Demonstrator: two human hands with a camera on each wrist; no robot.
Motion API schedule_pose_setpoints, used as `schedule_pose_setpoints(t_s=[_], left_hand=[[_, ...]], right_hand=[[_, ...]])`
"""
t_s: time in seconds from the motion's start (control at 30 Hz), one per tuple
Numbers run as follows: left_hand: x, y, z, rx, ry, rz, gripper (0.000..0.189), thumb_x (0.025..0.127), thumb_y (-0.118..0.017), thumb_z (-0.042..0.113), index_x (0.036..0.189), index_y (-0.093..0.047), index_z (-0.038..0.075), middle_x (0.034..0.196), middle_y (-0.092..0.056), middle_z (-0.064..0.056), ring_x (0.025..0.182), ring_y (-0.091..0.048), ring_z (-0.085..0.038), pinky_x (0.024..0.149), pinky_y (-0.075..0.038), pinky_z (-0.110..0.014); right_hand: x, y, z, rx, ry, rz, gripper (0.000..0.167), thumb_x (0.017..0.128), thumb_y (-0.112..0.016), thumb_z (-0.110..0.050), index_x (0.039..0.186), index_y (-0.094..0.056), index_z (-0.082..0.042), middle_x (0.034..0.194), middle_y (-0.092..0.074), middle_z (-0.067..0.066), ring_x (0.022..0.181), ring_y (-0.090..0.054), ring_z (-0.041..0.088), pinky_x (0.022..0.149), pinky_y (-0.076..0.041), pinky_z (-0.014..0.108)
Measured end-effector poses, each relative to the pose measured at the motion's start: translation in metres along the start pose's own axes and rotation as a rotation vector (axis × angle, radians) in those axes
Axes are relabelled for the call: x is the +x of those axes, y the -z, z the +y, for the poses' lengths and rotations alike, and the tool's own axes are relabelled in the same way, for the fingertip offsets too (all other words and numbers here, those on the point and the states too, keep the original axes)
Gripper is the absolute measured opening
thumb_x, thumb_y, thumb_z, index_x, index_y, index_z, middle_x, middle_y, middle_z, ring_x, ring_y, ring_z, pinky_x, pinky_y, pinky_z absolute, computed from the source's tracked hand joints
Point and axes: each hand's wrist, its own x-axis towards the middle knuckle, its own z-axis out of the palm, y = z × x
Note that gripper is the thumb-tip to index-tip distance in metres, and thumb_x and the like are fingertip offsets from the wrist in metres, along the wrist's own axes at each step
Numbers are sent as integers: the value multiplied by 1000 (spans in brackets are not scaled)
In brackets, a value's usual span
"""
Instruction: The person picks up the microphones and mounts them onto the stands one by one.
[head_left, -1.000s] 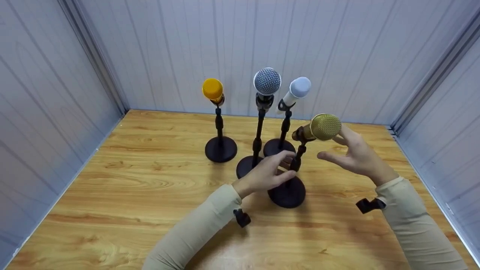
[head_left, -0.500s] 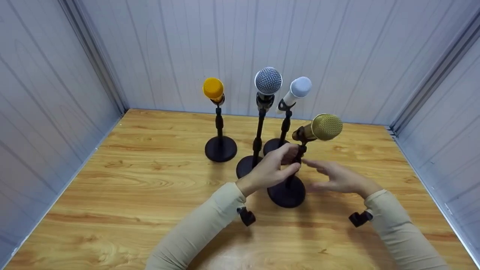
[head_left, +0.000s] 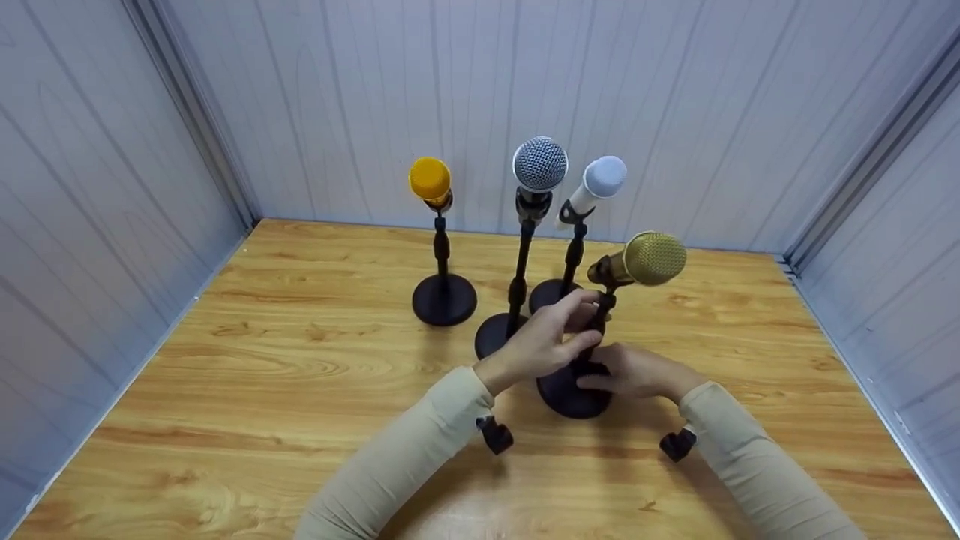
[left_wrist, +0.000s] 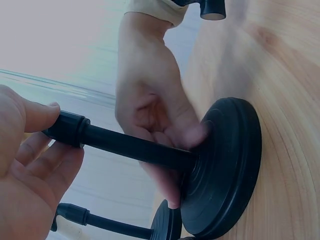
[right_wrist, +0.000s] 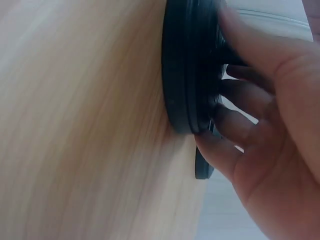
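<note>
A gold microphone (head_left: 654,259) tilts in the clip of a short black microphone stand (head_left: 574,397) at the right of the group. My left hand (head_left: 538,341) grips the stand's pole below the clip; in the left wrist view its thumb and fingers pinch the black collar (left_wrist: 67,129). Low on the same stand, my right hand (head_left: 637,371) has thumb and fingers around the foot of the pole. Its fingertips rest on the round base (right_wrist: 182,65) in the right wrist view. The base sits on the wooden table (head_left: 300,375).
Close behind stand a taller stand with a silver-headed microphone (head_left: 540,165) and a stand with a white microphone (head_left: 600,180). Farther left, a yellow microphone (head_left: 430,180) is on its own stand. Pale panel walls (head_left: 360,90) enclose the table's back and sides.
My right hand has come down and left from beside the gold microphone to the stand's base. My left hand has shifted slightly up the pole. The stands keep their places.
</note>
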Motion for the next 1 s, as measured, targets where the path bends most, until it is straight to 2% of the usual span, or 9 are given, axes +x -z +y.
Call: schedule_pose_setpoints(t_s=[0.07,0.17,0.4,0.47,0.67,0.9,1.0], left_hand=[[-1,-1,-1,9,1,-1,39,103,-60,8,140,-48,6,123,-67,-5,102,-65,-5,88,-53,-22],[-2,-1,-2,29,11,-2,41,103,-60,9,142,-47,6,124,-67,-6,104,-65,-6,89,-52,-21],[-1,1,0,48,24,-14,44,104,-60,14,146,-47,6,128,-66,-12,109,-65,-7,91,-51,-21],[0,1,0,29,24,-15,44,103,-60,13,145,-47,5,128,-66,-12,108,-66,-9,91,-52,-22],[0,1,-3,-2,30,-11,47,102,-62,12,146,-49,5,130,-65,-16,110,-66,-13,92,-52,-24],[1,5,-5,-4,26,-4,45,100,-66,15,142,-53,7,129,-66,-13,111,-66,-13,93,-52,-24],[1,6,-5,2,24,4,45,99,-68,15,141,-54,6,127,-67,-12,110,-67,-14,93,-52,-25]], right_hand=[[2,0,-1,-14,16,8,25,100,-67,-25,80,-59,-12,69,-51,-11,60,-48,3,57,-42,25],[4,1,-2,-37,11,-10,28,100,-68,-25,77,-57,-13,67,-46,-14,59,-44,1,56,-39,23],[5,9,-4,-28,-81,-84,35,91,-77,-35,76,-55,-13,70,-44,-13,63,-42,4,58,-37,24],[4,10,-4,-40,-58,-77,34,93,-75,-33,76,-55,-13,69,-44,-13,62,-43,4,57,-37,24],[4,8,-4,-71,77,-11,27,99,-68,-18,77,-56,-10,68,-46,-12,61,-45,1,57,-39,23],[4,7,-6,-87,107,5,19,99,-67,-16,83,-61,-9,72,-55,-8,67,-53,3,61,-47,27],[5,7,-6,-92,87,0,18,99,-68,-16,85,-62,-9,73,-57,-7,68,-55,4,63,-49,28]])
